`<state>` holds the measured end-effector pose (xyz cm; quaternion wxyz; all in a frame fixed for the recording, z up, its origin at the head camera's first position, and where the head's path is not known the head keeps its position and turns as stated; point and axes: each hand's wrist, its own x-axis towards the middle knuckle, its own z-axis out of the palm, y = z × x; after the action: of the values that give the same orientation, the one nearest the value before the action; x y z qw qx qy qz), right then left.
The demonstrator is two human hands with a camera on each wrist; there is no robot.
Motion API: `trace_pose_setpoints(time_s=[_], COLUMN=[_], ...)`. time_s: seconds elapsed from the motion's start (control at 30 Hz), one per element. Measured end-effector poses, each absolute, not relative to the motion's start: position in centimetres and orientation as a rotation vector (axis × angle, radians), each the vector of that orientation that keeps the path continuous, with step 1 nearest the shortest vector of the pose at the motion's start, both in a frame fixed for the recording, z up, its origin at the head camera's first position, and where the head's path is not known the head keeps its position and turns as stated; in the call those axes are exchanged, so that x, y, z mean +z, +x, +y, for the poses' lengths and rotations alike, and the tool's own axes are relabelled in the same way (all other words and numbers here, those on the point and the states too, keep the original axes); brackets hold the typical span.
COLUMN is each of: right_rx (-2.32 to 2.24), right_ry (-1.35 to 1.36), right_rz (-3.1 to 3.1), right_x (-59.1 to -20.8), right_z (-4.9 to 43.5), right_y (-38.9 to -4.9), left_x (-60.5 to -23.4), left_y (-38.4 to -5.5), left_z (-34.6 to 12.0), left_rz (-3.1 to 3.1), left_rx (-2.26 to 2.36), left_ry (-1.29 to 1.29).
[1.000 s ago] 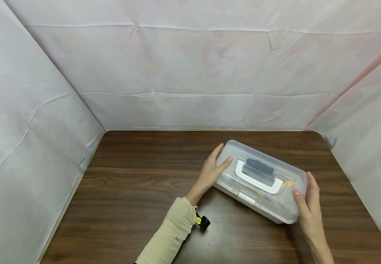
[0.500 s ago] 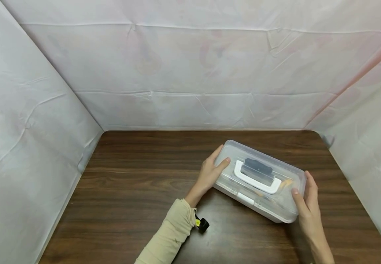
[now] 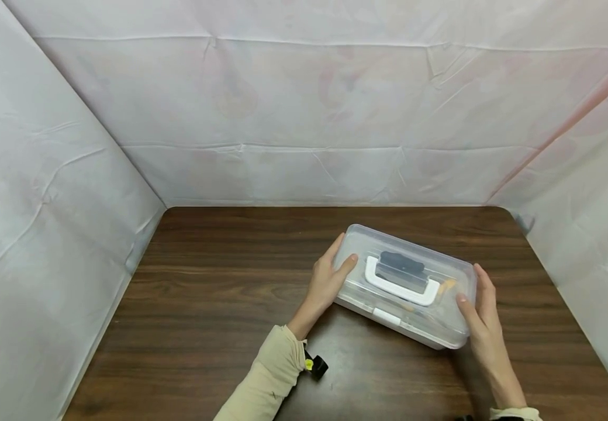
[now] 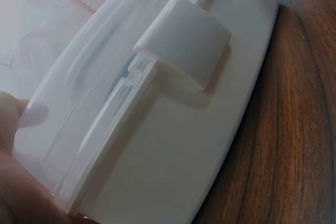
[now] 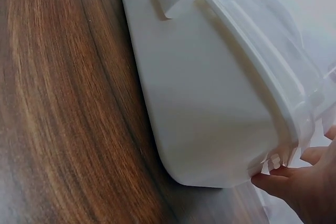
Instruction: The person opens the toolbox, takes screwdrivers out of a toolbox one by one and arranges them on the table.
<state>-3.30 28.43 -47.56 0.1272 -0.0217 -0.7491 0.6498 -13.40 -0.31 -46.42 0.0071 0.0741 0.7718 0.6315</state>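
A clear-lidded plastic storage box (image 3: 435,320) lies at a slant on the right half of the table. Its lid carries a white carry handle (image 3: 396,290), and a white latch (image 3: 386,317) sits on the near side. At the left end my left hand (image 3: 327,282) grips the box, thumb over the lid and fingers along its side. My right hand (image 3: 487,329) grips the opposite end the same way. In the right wrist view, fingertips (image 5: 273,179) press at the lid's edge. Through the lid show a dark blue-grey piece (image 3: 403,262) and some tan bits (image 3: 447,286).
The brown wood-grain table (image 3: 220,292) has whitish cloth walls on three sides, with the back wall (image 3: 283,117) at its far edge. A small black wrist camera (image 3: 318,368) hangs from the left sleeve (image 3: 267,374).
Both hands have shifted the box a little to the left, and it lies at a slightly shallower slant. The grip on its ends stays the same.
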Motion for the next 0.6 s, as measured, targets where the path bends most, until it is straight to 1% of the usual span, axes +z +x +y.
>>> trace_pose_setpoints(time_s=[0.33, 0.6], right_rx=[1.907, 1.858], right_ry=[0.020, 0.076], right_rz=[-2.205, -2.260], right_x=[-47.9, -48.0], right_z=[27.6, 27.1], right_y=[-5.0, -5.6], left_x=[-46.7, -46.7], left_y=[-12.9, -12.3], left_z=[-1.8, -2.4], left_rz=[2.414, 2.399], left_rx=[2.026, 2.057], left_ry=[0.175, 0.110])
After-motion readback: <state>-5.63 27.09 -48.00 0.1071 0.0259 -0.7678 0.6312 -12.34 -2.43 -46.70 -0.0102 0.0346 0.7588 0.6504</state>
